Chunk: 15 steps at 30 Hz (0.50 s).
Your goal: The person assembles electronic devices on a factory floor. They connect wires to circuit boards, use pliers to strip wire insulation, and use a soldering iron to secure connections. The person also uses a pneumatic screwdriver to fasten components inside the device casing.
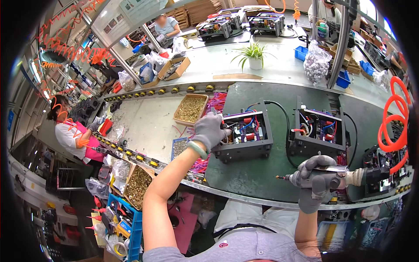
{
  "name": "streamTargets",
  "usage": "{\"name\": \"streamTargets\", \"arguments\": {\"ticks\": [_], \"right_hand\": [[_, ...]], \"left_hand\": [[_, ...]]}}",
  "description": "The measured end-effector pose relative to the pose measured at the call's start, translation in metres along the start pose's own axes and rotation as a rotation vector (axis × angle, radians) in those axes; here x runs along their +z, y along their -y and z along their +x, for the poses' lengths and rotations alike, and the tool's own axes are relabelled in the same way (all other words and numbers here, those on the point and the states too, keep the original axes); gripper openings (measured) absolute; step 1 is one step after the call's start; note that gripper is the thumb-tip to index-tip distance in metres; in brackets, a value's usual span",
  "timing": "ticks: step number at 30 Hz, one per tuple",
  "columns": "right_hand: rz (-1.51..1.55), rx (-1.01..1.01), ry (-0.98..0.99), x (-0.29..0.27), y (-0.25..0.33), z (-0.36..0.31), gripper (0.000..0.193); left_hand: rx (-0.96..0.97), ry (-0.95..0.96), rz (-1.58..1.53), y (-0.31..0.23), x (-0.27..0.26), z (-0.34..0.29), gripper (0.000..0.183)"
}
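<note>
My left hand (210,132), in a grey glove, is at the left end of an open black machine housing (244,150). Its fingers are curled in at the edge, and what they may pinch is hidden. Inside that housing show red parts, a circuit board and blue and red wires. My right hand (315,183), gloved too, is wrapped round a power screwdriver (325,178). The bit points left, apart from the housing, and an orange coiled hose (395,126) hangs by the tool's rear end. A second open housing (317,131) stands to the right, a black cable between the two.
A box of small brass-coloured screws (191,109) and a blue tray of small parts (179,147) lie left of the housing. Pink wires run beside the green work board (244,183). Beyond stands a potted plant (255,62). A co-worker (72,131) is at far left.
</note>
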State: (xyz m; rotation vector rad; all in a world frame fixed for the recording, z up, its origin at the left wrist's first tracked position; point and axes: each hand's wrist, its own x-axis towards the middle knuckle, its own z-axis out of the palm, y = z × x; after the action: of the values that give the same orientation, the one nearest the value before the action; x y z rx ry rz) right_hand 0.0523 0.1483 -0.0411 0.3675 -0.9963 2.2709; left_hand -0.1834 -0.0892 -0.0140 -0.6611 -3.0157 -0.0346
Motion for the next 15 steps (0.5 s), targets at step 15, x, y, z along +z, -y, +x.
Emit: {"name": "streamTargets", "arguments": {"ticks": [15], "right_hand": [[-0.099, -0.038, -0.094, 0.004, 0.012, 0.004, 0.056]], "left_hand": [[0.372, 0.103, 0.153, 0.004, -0.012, -0.008, 0.021]]}}
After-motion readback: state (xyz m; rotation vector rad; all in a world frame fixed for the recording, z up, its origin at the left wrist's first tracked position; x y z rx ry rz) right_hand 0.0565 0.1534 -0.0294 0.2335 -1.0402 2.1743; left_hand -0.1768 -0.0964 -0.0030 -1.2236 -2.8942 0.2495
